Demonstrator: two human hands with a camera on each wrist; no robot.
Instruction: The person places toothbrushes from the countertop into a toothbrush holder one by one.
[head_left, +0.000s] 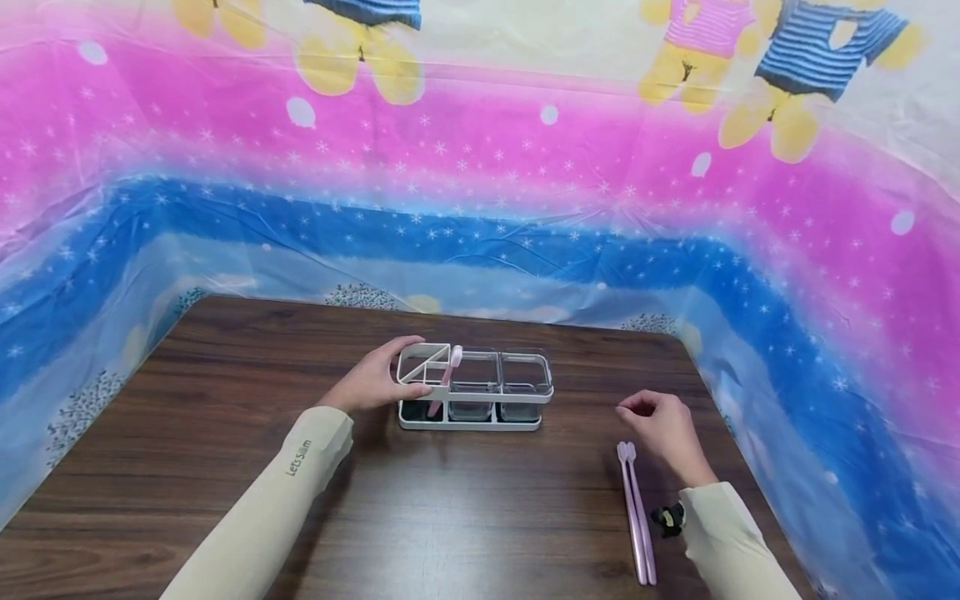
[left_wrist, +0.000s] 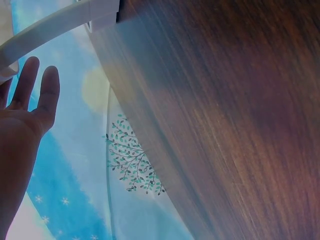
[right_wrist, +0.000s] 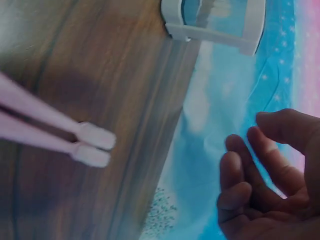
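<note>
A white-framed toothbrush holder (head_left: 471,398) stands on the table, with see-through cups (head_left: 474,369) in its middle and right parts. One pink toothbrush (head_left: 453,363) leans in the divided left compartment, head up. My left hand (head_left: 372,377) grips the holder's left end, thumb at the front of the upper rim and fingers towards the back. To the right, my right hand (head_left: 662,427) hovers with its fingers bent loosely and nothing between them. Just below it, two pink toothbrushes (head_left: 637,517) lie side by side, their white heads (right_wrist: 93,144) pointing away from me.
The brown wooden table (head_left: 450,517) ends at a back edge close behind the holder. A patterned pink and blue cloth (head_left: 480,200) hangs around the back and sides. A small black object (head_left: 667,519) sits at the right sleeve's cuff.
</note>
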